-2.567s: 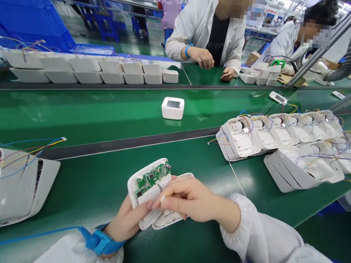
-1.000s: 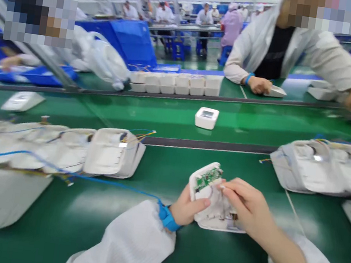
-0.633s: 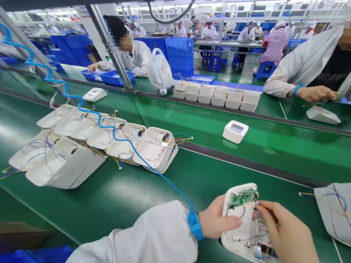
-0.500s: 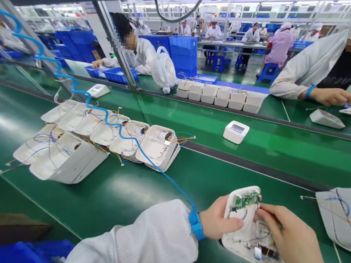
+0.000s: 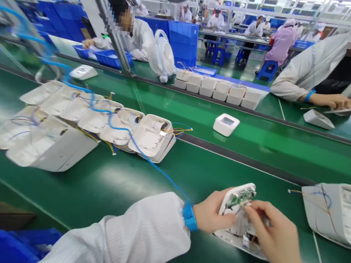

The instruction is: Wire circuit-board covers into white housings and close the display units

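My left hand (image 5: 212, 213) is closed around the left side of an open white plastic housing (image 5: 235, 242), which it holds tilted just above the green bench. A green circuit board (image 5: 240, 197) sits inside the housing's upper end, with wires and small dark parts lower down, partly covered by my right hand (image 5: 276, 235). Thumb and forefinger of that hand pinch together at the board's lower right edge. Whatever lies between those fingertips is too small to make out. A blue wrist strap (image 5: 190, 217) with a coiled cord circles my left wrist.
Open white housings with loose wires (image 5: 153, 137) stand in rows at left; another stack (image 5: 328, 209) is at right. A white unit with a display (image 5: 226, 124) lies on the green belt. Co-workers sit across the line. The blue cord (image 5: 158, 164) crosses the bench.
The view has shifted, so the bench items appear further left and slightly higher. The housing is tipped more steeply, and my right fingers remain pinched at the board's edge.
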Available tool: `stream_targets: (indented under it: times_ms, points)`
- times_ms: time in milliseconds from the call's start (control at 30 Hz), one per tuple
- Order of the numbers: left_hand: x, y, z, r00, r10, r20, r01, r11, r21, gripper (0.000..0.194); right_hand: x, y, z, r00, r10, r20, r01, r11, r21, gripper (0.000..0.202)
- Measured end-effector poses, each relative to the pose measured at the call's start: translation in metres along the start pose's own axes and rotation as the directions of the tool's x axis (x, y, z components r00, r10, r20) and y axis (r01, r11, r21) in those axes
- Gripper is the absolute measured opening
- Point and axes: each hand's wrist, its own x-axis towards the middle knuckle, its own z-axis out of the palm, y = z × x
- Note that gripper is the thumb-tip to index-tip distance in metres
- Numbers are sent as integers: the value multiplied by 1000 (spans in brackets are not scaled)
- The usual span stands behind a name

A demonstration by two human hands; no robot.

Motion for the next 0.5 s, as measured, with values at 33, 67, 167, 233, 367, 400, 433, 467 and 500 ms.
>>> stream_targets:
  times_ms: [33,67,167,233,367,400,433,467,500]
  points:
    - [1,-1,-1,1000,19,5,-19,1000,16,71,0,-3,2,1000,2,11,-2,999,42,19]
    - [1,-1,-1,999,41,5,-41,999,22,70,0,-5,4,1000,7,15,-8,997,73,18]
    - [3,-3,-2,998,59,4,-59,998,32,64,0,-4,9,999,26,38,-31,992,125,17]
    - [4,-4,-3,999,43,15,-43,999,33,64,-1,-2,10,997,45,57,-53,989,135,18]
    - [2,-4,-2,998,60,2,-60,996,65,62,-3,-1,12,996,47,78,-56,992,116,20]
    - [2,-5,-1,998,65,-8,-64,996,69,61,-3,-1,13,996,39,78,-47,993,111,20]
    - [1,-5,-1,998,65,-17,-64,996,69,62,-3,-1,13,997,29,75,-37,994,106,20]
    - [1,-6,-1,998,63,-22,-61,996,65,63,-3,-2,13,997,23,72,-30,994,103,20]
    - [1,-6,-1,998,57,-21,-56,997,60,64,-3,-2,13,997,17,70,-24,995,101,20]
